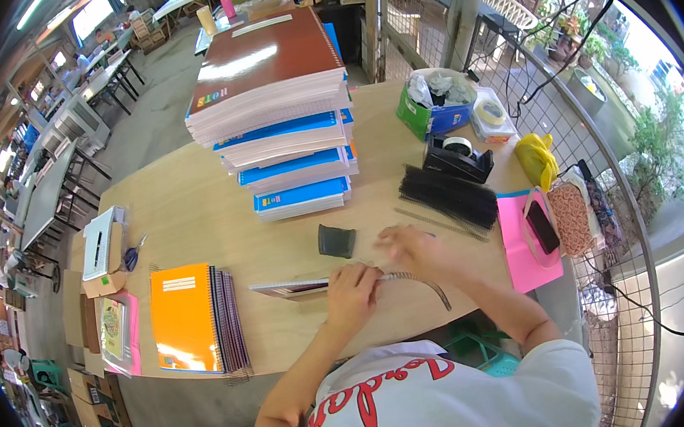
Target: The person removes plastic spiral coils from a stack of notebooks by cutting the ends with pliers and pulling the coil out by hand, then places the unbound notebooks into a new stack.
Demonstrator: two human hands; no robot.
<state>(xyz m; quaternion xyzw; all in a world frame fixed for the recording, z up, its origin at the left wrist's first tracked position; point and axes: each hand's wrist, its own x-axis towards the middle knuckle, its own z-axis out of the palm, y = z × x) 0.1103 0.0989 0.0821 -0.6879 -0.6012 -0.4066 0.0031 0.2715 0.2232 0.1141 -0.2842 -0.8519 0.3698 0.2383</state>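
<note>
My left hand [353,294] is closed on a notebook [290,289] that stands on its edge near the table's front side, seen almost edge-on. A spiral binding coil [429,281] runs out from the notebook's right end and bends down toward me, its far end loose. My right hand [408,247] is just above and beyond the coil, its fingers smeared by motion. Whether it holds anything cannot be made out. A small dark pad [336,241] lies on the table beyond the notebook, left of the right hand.
Tall stacks of notebooks [268,65] stand at the back. Orange spiral notebooks [184,317] lie at left, near scissors [135,253]. On the right are black coils [448,196], a tape dispenser [457,157], a box [435,112] and a phone [542,227] on a pink sheet [526,266].
</note>
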